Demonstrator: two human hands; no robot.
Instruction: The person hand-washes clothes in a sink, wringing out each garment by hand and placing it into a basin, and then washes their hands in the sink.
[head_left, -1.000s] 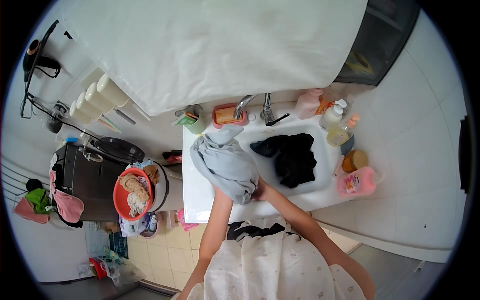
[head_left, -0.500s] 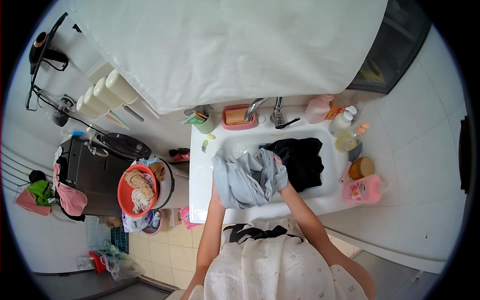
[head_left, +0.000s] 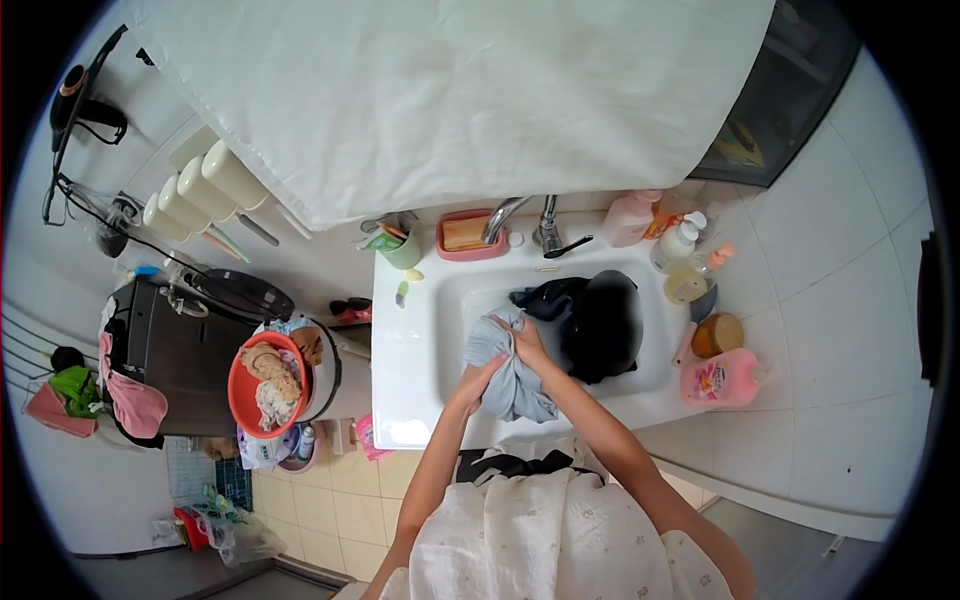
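A bunched light grey-blue garment (head_left: 518, 388) is held over the front left part of the white sink basin (head_left: 455, 310). My left hand (head_left: 480, 380) is closed around its left side. My right hand (head_left: 527, 345) grips it from the right, a little higher up, with the fingers wrapped over the cloth. Whether the cloth touches the basin floor I cannot tell. Black clothing (head_left: 598, 345) lies in the basin to the right of my right hand, part of it blurred, and a dark navy piece (head_left: 550, 298) lies beside it.
The faucet (head_left: 548, 235) stands behind the basin, near a pink soap dish (head_left: 470, 250) and a green cup (head_left: 402, 252). Several bottles, including a pump bottle (head_left: 678, 242) and a pink jug (head_left: 722, 378), line the right edge. An orange basin (head_left: 240, 385) of clothes is at left.
The garment was spread wide between my hands; now it is gathered into a narrower bundle. My hands have come closer together, and the right one has moved up and left.
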